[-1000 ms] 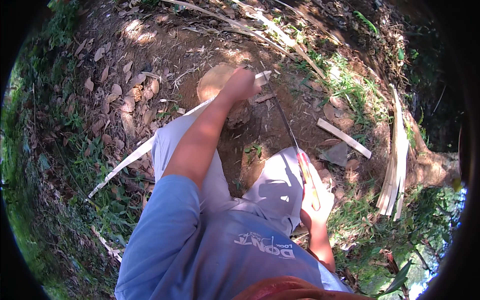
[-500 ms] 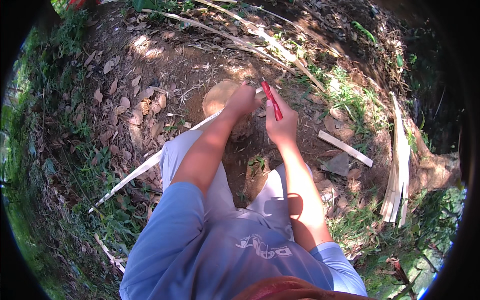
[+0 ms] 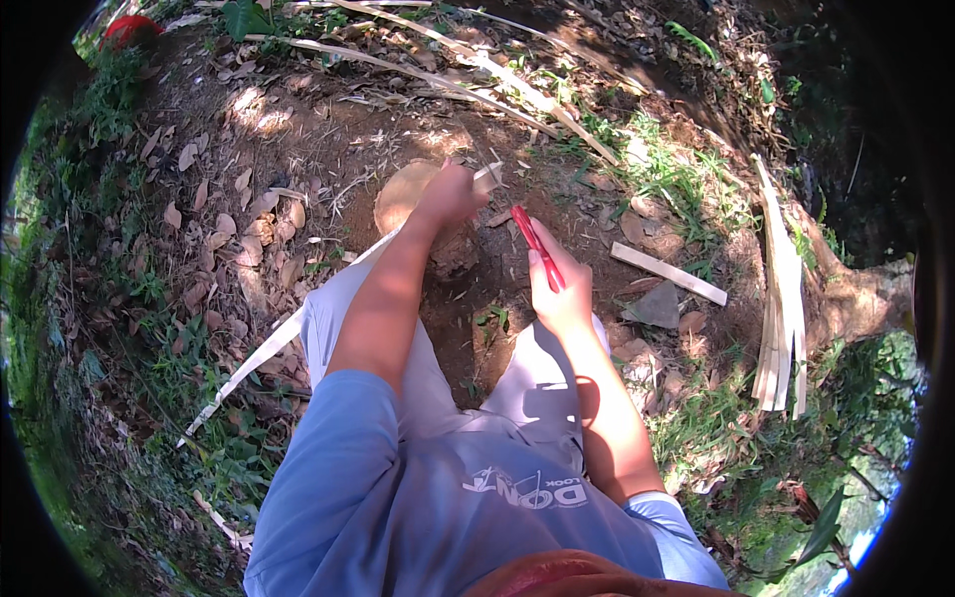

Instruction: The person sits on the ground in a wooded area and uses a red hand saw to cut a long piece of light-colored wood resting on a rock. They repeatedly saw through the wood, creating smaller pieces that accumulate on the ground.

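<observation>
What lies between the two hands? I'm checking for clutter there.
In the head view, only bare soil and small debris between the left hand and the right hand holding the red-handled tool.

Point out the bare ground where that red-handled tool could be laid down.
Bare dirt lies beyond the stump, toward the long pale stalks, and between the right hand and the flat slat. Crowded: dry leaves to the left, stacked strips far right.

Dry leaves (image 3: 249,214), stacked strips (image 3: 781,298), perhaps bamboo
</observation>
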The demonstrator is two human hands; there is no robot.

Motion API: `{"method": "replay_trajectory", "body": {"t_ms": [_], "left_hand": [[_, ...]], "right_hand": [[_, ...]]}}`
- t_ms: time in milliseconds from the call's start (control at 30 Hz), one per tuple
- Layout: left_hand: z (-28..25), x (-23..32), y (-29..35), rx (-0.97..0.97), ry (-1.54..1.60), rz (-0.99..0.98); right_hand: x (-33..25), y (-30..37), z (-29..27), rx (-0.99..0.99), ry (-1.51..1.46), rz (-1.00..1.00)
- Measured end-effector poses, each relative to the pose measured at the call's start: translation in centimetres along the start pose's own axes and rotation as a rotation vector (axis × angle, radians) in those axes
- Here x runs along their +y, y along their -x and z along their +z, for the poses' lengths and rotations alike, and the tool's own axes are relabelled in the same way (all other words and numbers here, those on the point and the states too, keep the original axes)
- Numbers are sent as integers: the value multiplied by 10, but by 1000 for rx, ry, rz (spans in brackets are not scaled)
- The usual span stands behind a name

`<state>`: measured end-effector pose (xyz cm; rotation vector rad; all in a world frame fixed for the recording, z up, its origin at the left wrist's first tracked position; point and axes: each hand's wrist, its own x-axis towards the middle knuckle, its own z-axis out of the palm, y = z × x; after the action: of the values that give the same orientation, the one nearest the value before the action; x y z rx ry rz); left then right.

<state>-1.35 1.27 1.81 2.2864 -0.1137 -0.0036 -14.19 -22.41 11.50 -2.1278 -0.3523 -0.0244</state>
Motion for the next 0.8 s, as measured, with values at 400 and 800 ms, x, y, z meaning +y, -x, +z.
{"method": "replay_trajectory", "body": {"t_ms": [400,800], "left_hand": [[22,-14,0,121,-120,42],[23,-14,-5,228,-148,77]], "right_hand": [[-22,132,-75,109,136,-26],[3,-81,57,124,-89,-208]]}}
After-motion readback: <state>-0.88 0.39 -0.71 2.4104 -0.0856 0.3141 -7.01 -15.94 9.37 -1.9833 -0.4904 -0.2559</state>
